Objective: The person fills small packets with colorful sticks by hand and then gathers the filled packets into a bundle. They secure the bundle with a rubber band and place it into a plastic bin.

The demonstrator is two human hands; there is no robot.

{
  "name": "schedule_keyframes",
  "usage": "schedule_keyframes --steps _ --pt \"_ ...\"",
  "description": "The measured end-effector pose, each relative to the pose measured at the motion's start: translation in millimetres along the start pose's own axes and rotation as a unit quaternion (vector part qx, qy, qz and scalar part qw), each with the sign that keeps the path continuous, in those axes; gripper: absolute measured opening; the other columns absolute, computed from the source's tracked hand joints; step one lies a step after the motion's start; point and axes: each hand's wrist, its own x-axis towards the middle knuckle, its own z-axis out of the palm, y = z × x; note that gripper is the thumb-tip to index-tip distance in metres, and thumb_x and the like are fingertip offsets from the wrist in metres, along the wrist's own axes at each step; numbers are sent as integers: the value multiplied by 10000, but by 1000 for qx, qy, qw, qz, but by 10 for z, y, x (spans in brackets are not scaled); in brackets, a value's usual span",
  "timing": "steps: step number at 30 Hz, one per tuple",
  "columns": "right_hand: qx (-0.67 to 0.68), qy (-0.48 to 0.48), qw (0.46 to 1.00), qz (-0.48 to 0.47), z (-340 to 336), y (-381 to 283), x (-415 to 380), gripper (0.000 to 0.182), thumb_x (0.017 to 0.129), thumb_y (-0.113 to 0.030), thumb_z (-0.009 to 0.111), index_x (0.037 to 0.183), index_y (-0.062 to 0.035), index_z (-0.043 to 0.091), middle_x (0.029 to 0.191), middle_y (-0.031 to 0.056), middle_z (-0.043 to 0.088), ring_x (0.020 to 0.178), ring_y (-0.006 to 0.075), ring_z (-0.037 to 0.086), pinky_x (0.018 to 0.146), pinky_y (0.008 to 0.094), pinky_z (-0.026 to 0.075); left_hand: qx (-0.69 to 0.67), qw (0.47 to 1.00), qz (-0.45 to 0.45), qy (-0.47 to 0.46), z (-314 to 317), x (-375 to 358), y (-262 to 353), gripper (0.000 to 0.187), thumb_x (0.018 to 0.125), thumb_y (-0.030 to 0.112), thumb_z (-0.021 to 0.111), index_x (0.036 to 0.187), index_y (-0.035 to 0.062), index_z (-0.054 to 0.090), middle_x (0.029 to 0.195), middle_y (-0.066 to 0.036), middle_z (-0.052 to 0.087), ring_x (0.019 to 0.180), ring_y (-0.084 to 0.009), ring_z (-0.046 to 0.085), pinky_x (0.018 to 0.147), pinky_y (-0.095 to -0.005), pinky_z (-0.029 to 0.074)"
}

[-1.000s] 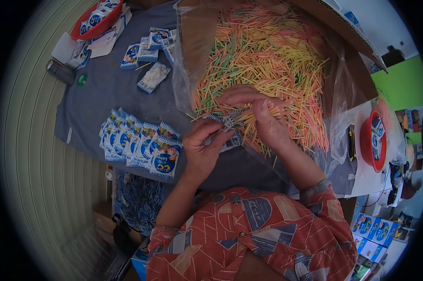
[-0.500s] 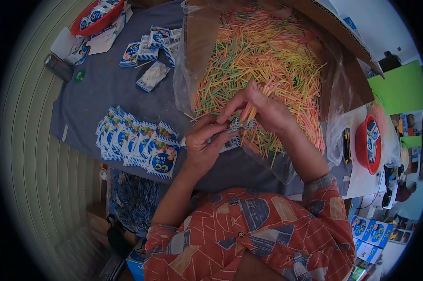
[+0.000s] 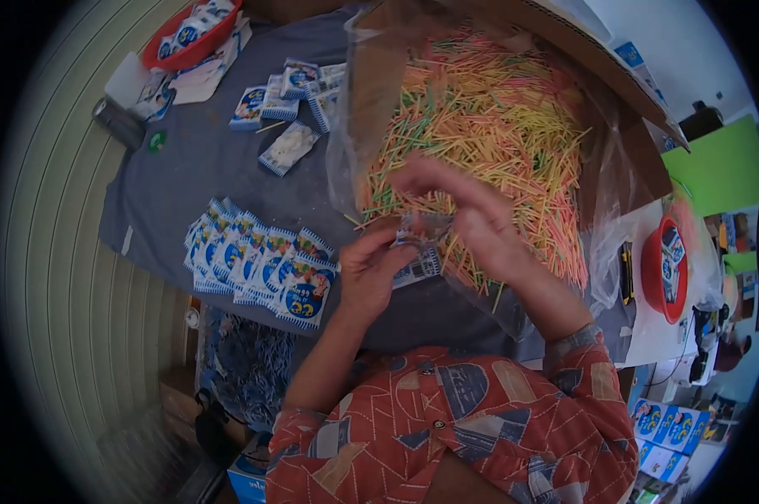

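Note:
My left hand is closed on the near side of a small printed candy bag, thumb on its face. The bag's upper end looks clear and stands at the edge of a heap of thin coloured sticks. Just right of the bag is my right hand, blurred by motion, its fingers stretched out over the sticks and apart from the thumb. No sticks show in it. Left of my left hand, several flat blue-and-white bags lie in overlapping rows on the grey cloth.
A cardboard box lined with clear plastic holds the sticks. Filled packets and an open-looking one with white contents lie behind. Red bowls of packets stand at the back left and right. A metal flask is at far left.
The bundle of sticks that my right hand held is no longer seen in it, and its fingers have straightened. My left hand keeps the bag. The whole view has shifted slightly.

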Motion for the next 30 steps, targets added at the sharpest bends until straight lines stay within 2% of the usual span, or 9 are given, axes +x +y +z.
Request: schedule_keyframes --steps 2,10,13,15,18,20,25,27,30 --pt "-271 -140 938 -167 -27 393 -53 464 953 -207 584 1389 -56 534 1293 161 611 1186 324 588 994 455 452 49 998 24 4 -171 -175 -43 253 867 -112 640 1109 -44 664 1114 -103 684 1032 -178 653 915 -300 516" --pt "-262 -9 957 -122 -170 99 -159 330 933 -137 626 1243 -23 631 1162 180 660 1077 357 637 894 438 501 390 917 44 69 -106 -607 773 116 907 -54 625 1014 -78 659 1003 -135 696 915 -176 655 806 -302 509" --pt "-355 94 927 -73 -728 70 -119 262 934 -118 632 1167 -2 671 1070 194 673 975 342 665 822 402 531 576 810 34 101 -436 -653 876 105 931 3 630 1017 -51 658 933 -112 652 853 -212 621 751 -354 482" --pt "-430 161 888 -16 -1208 73 -13 249 880 -61 647 1112 20 686 1021 193 677 932 333 666 806 419 536 870 471 134 60 -672 -649 816 140 957 90 636 1063 0 655 922 -109 587 843 -273 565 709 -427 435" --pt "-636 172 752 -13 -2152 388 48 259 825 -35 631 1071 -17 710 1042 187 681 944 323 667 832 446 522 873 459 143 85 -912 -651 716 200 973 137 621 1145 36 641 975 -112 565 891 -315 537 736 -462 411" --pt "-825 103 543 118 -2607 512 123 287 795 -44 604 1052 -66 731 1071 189 684 989 317 668 870 477 500 876 455 131 96 -762 -581 750 229 970 118 621 1184 35 621 1021 -133 575 877 -322 541 714 -468 418" --pt "-873 79 479 -38 -3184 837 339 372 831 -137 647 1195 -60 651 1154 168 665 1035 328 662 867 434 531 878 435 175 93 -409 -410 825 285 925 103 673 1195 30 619 1099 -151 579 953 -346 545 776 -481 420" --pt "-880 50 471 9 -3776 1234 456 374 837 -166 645 1190 -44 639 1156 158 663 1039 318 663 870 436 530 795 578 173 -61 -147 -359 731 345 842 163 749 1155 54 651 1083 -116 565 989 -309 525 812 -456 404" --pt "-921 32 381 -71 -4150 1655 488 360 861 -212 622 1161 -13 630 1101 151 679 1027 312 665 862 446 527 757 619 137 -160 188 -261 475 370 774 158 783 1107 54 660 1064 -113 572 996 -303 533 823 -453 411"
